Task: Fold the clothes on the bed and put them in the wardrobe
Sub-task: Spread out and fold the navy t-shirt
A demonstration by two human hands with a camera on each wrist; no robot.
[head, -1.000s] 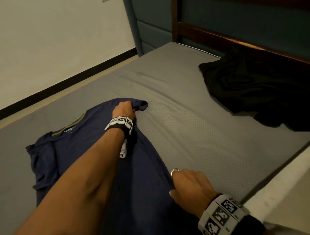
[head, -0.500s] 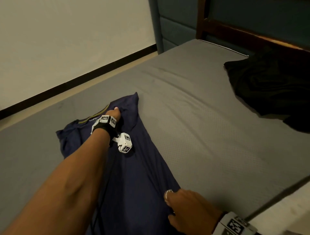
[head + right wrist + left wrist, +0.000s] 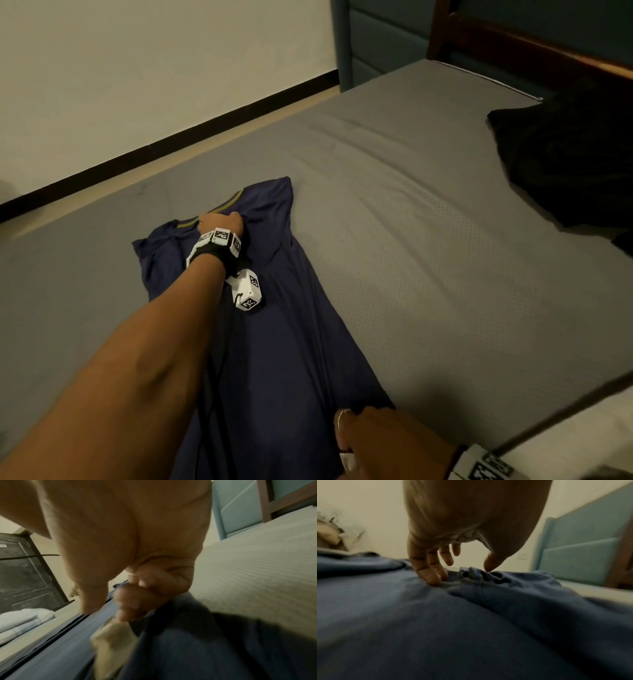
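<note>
A navy T-shirt (image 3: 274, 342) lies lengthwise on the grey bed (image 3: 428, 257), its right side folded in over the body and its collar at the far end. My left hand (image 3: 222, 221) rests at the collar. In the left wrist view its straight fingertips (image 3: 433, 580) touch the cloth and the thumb stands apart, with a small ridge of fabric (image 3: 474, 573) loose between them. My right hand (image 3: 356, 435) grips the shirt's near hem. The right wrist view shows its fingers (image 3: 137, 601) curled round the navy cloth, a white label (image 3: 111, 635) hanging below.
A crumpled black garment (image 3: 565, 164) lies at the far right of the bed by the dark wooden headboard (image 3: 531, 58). A wall with a black skirting board (image 3: 171, 144) runs along the left side. Folded white towels (image 3: 22, 622) lie by a dark door (image 3: 20, 574).
My left hand carried the shirt's right sleeve leftward over the body to the collar and let it go. The right hand kept its grip on the hem.
</note>
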